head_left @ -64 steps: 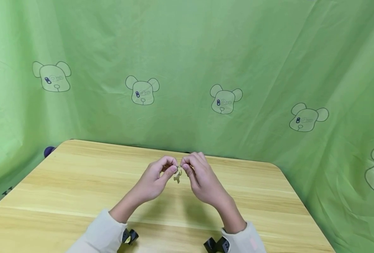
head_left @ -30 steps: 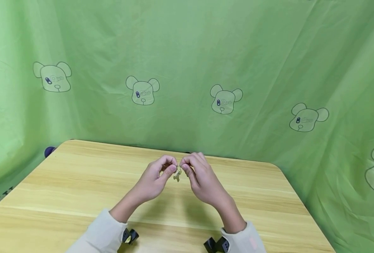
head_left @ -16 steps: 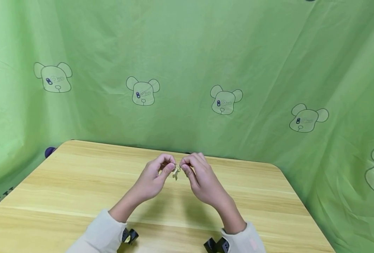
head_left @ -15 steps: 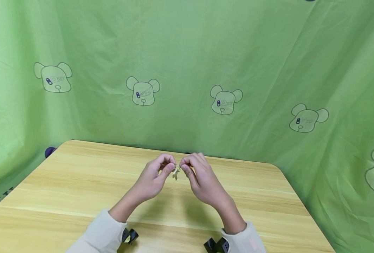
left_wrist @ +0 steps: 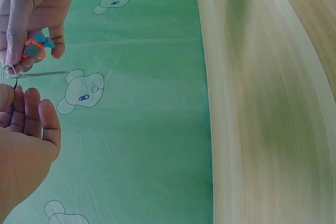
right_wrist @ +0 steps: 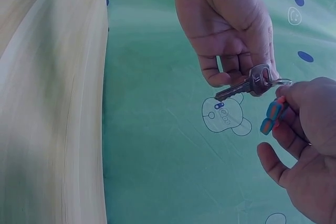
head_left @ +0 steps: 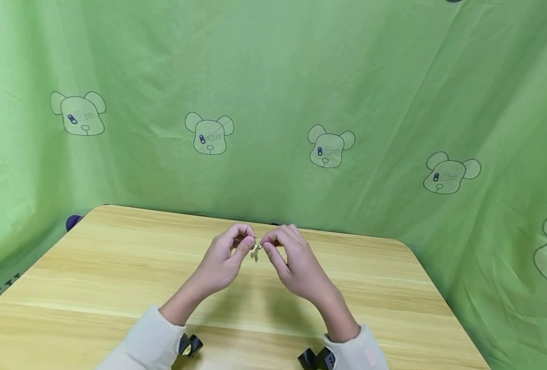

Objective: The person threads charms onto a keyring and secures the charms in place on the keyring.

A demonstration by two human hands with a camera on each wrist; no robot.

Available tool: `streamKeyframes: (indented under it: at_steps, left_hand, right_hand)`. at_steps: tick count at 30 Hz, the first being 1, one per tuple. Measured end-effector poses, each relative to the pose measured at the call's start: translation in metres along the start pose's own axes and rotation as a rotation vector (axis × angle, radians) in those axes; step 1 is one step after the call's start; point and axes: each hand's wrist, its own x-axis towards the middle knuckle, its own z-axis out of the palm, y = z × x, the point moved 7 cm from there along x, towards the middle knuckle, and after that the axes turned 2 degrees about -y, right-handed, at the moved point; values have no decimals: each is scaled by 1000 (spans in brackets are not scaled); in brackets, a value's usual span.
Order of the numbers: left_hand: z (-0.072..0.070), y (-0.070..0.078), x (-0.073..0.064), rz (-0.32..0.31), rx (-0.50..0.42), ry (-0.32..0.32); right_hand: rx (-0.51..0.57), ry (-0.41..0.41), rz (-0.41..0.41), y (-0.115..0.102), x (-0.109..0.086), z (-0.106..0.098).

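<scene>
Both hands meet above the table in the head view, pinching a small key ring (right_wrist: 282,82) between their fingertips. My left hand (head_left: 221,261) has its thumb and forefinger on the ring beside the head of a metal key (right_wrist: 251,83), which hangs at a slant. With thumb and forefinger, my right hand (head_left: 297,263) pinches the ring's other side. An orange and blue charm (right_wrist: 271,116) dangles beneath the right fingers; in the left wrist view the same charm (left_wrist: 34,50) shows a grey face. The fingertips partly hide the ring.
A light wooden table (head_left: 116,267) spreads below the hands. Behind it hangs a green curtain (head_left: 264,77) with bear-head prints. Black wrist cameras are strapped at both sleeves, and a dark purple round object (head_left: 72,222) sits past the table's left corner.
The left hand has shifted slightly left and up, with the key moving along. The right fingertips have followed a little leftward, and the right thumb has straightened somewhat.
</scene>
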Motion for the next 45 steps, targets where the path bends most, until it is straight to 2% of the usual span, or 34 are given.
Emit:
streamKeyframes:
  at_steps: [7,14,24,39,45]
  left_hand:
    - [0,-1,0,-26,5,-5]
    - [2,1,0,7,65,-2]
    - [0,-1,0,33,84,48]
    - [-3,0,-1,20,83,86]
    - [-3,0,0,42,85,96]
  right_hand:
    - [-25,42,-23,1,0,-2]
    - [-31,63,-32,4,-1,-1]
    - [-12,32,-13,2,0,2]
    - [-3,14,1,0,0,2]
    - [-6,12,0,1,-1,2]
